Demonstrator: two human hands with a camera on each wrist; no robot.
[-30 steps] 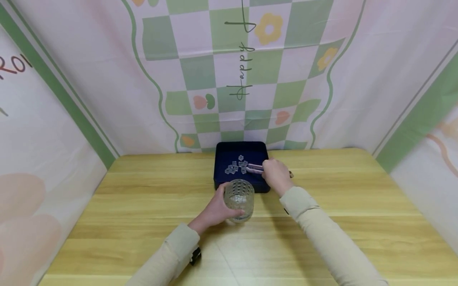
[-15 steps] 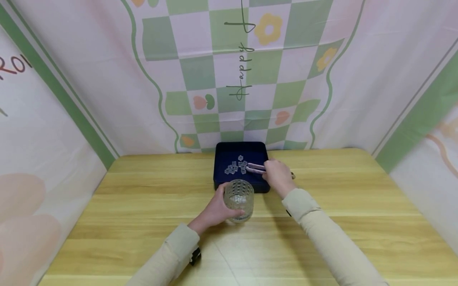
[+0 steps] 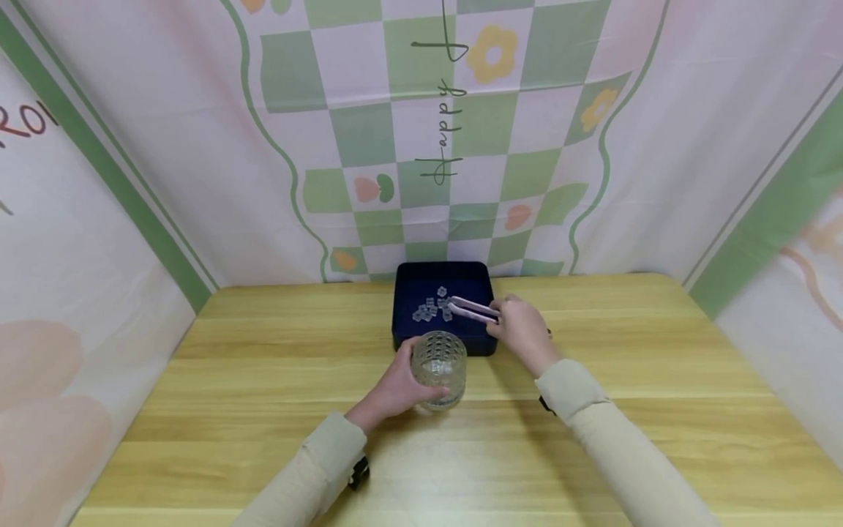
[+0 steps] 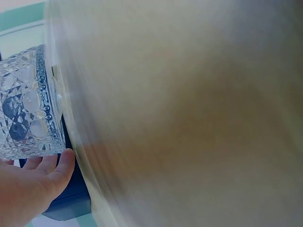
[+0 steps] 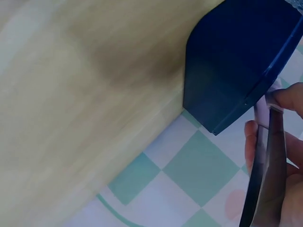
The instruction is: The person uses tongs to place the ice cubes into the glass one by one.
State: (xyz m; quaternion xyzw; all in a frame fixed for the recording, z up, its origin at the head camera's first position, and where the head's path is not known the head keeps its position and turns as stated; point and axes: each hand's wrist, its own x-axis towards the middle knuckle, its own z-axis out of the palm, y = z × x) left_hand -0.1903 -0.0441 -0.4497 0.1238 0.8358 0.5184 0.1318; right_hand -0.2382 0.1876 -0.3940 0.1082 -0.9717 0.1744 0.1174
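A clear glass with a cut pattern (image 3: 449,359) is gripped by my left hand (image 3: 399,386), thumb on the near side, just in front of the dark blue tray (image 3: 484,346). In the left wrist view, the fingers rest along the side of the patterned glass (image 4: 28,104). My right hand (image 3: 523,328) holds pink tongs (image 3: 476,313), which reach over the tray's right side. Their tips are beside several clear, ice-like pieces (image 3: 426,312); whether a piece is between them, I cannot tell. The right wrist view shows the tongs' handles (image 5: 267,175) in the fingers.
A wooden table (image 3: 276,410) carries the tray at its far edge. Behind it hangs a checkered cloth (image 3: 421,132) with flower prints. Pale printed cloth (image 3: 85,307) also hangs at the sides.
My right hand has drawn back to the right and slightly towards me, with the tongs' tips shifting a little up and left. My left hand and the glass have stayed in place.
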